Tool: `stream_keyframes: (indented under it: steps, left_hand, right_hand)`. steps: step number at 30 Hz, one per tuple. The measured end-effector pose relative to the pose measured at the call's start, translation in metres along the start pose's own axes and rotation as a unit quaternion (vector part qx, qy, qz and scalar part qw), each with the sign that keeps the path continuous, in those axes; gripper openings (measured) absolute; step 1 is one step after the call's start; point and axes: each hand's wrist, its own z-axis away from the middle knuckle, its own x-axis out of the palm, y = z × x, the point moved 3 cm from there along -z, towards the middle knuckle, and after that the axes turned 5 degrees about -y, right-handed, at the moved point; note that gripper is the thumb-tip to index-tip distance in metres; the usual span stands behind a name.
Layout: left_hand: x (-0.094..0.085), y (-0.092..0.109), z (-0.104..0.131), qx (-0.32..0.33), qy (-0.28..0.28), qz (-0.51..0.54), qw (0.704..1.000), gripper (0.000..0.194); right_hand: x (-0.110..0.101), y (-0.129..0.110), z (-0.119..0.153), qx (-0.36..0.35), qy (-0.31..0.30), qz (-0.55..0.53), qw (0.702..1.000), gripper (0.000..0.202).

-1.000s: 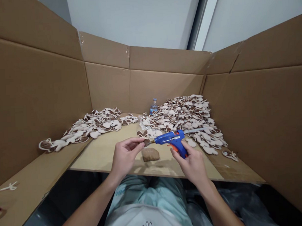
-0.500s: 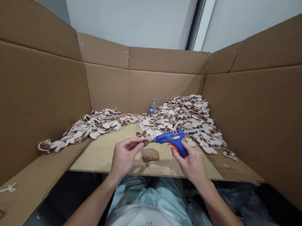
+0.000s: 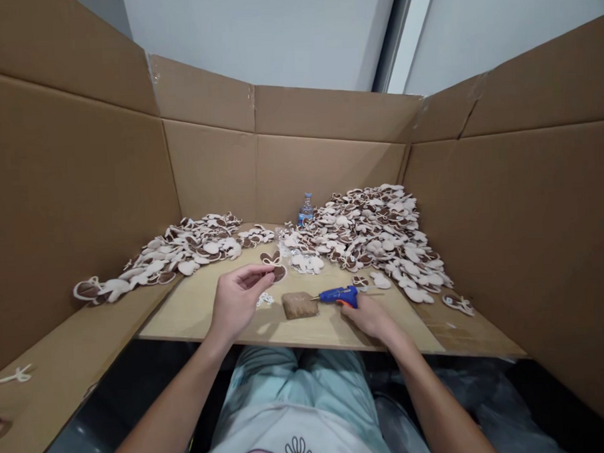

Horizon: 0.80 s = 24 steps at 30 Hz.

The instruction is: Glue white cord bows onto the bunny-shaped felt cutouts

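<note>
Between thumb and fingers, my left hand (image 3: 241, 297) pinches a brown bunny-shaped felt piece (image 3: 278, 272) with a cream bow. My right hand (image 3: 368, 314) is wrapped round the handle of a blue glue gun (image 3: 339, 295), low over the board. The gun's nozzle points left, at the right edge of a brown block (image 3: 299, 305); whether they touch is unclear. Small white pieces (image 3: 265, 299) lie beside the block, below my left fingers. A brown piece with a bow (image 3: 360, 282) and a pale one (image 3: 380, 280) lie behind the gun.
A large heap of bunny pieces (image 3: 372, 227) covers the back right, and a smaller heap (image 3: 183, 252) the left. A water bottle (image 3: 306, 209) stands at the back. Cardboard walls (image 3: 329, 165) surround the wooden board (image 3: 210, 310). One bow piece (image 3: 458, 304) lies at the right.
The glue gun has come down and away from the bunny piece to the brown block, held in my right hand. My left hand has moved slightly left with the bunny piece, uncovering the small white pieces.
</note>
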Motion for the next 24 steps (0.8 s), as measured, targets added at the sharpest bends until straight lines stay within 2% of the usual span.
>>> stream_keyframes:
  steps: [8, 11, 13, 15, 17, 20, 24]
  left_hand:
    - [-0.008, 0.004, -0.004, 0.007, 0.02, 0.0, 1.0, 0.015]
    - [-0.013, 0.005, -0.006, 0.001, 0.022, 0.021, 1.0, 0.017]
    - [-0.015, 0.004, -0.007, -0.006, 0.025, 0.033, 0.999, 0.017]
    - [-0.016, 0.004, -0.007, -0.009, 0.031, 0.04, 0.999, 0.017]
    - [-0.017, 0.004, -0.006, -0.009, 0.032, 0.046, 0.998, 0.017]
    - [-0.017, 0.005, -0.005, -0.006, 0.028, 0.051, 0.998, 0.018]
    - [-0.021, 0.004, -0.006, 0.004, 0.031, 0.038, 0.999, 0.017]
  right_hand:
    - [-0.015, 0.0, 0.008, 0.018, -0.015, 0.032, 0.999, 0.032]
    - [-0.019, -0.012, 0.017, 0.007, 0.04, 0.062, 0.997, 0.033]
    - [-0.013, -0.034, 0.026, -0.065, 0.073, 0.077, 0.992, 0.024]
    - [0.004, -0.065, 0.036, -0.185, 0.025, 0.053, 0.981, 0.01]
    - [0.024, -0.097, 0.039, -0.252, -0.036, 0.024, 0.967, 0.012]
    - [0.047, -0.131, 0.027, -0.208, -0.069, 0.084, 0.972, 0.02]
    - [0.058, -0.158, 0.003, -0.187, -0.078, 0.099, 0.974, 0.021]
